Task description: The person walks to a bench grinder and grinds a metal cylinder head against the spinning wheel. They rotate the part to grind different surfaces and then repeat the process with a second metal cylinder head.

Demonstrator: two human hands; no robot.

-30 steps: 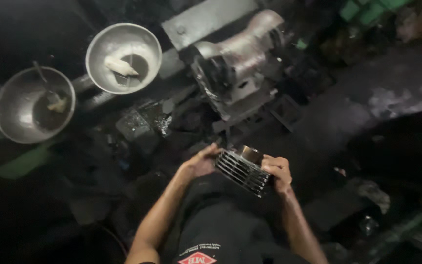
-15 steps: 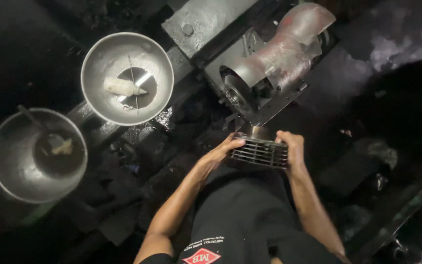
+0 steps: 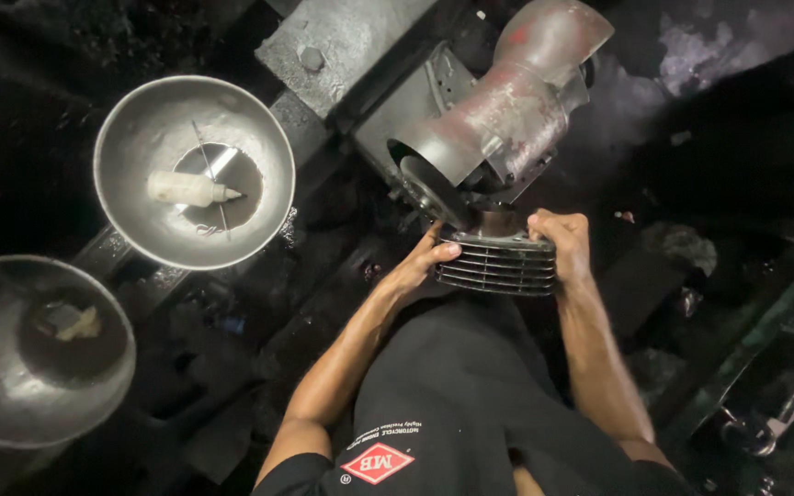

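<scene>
Two hands hold one finned metal cylinder block (image 3: 498, 264) between them, just right of the frame's centre. It is grey, with stacked horizontal cooling fins facing the camera, and it sits level. The left hand (image 3: 417, 269) presses against its left end with the fingers curled around the edge, thumb on the upper rim. The right hand (image 3: 562, 243) wraps over the upper right corner, fingers folded tight across the top and side. Both hands are closed on the block, and both bare forearms run down to the bottom of the frame, either side of a black shirt (image 3: 452, 404) with a red diamond badge.

Directly above the block, and touching or nearly touching its top, stands a heavy machine (image 3: 498, 129) with a rounded grey and reddish housing that tilts toward the upper right. A dark round opening at its lower left end sits just over the block's upper rim. Whether the block rests against that opening cannot be told.

Above the machine, at top centre, lies a flat grey metal plate (image 3: 351, 41) with a bolt head.

In the upper left, well apart from the hands, a shiny steel bowl (image 3: 140, 138) holds a small white squeeze bottle (image 3: 190, 189) lying on its side. At lower left a second steel bowl (image 3: 11, 386) holds a dark tool and a pale scrap. The bench (image 3: 259, 294) beneath everything is black and grimy.
</scene>
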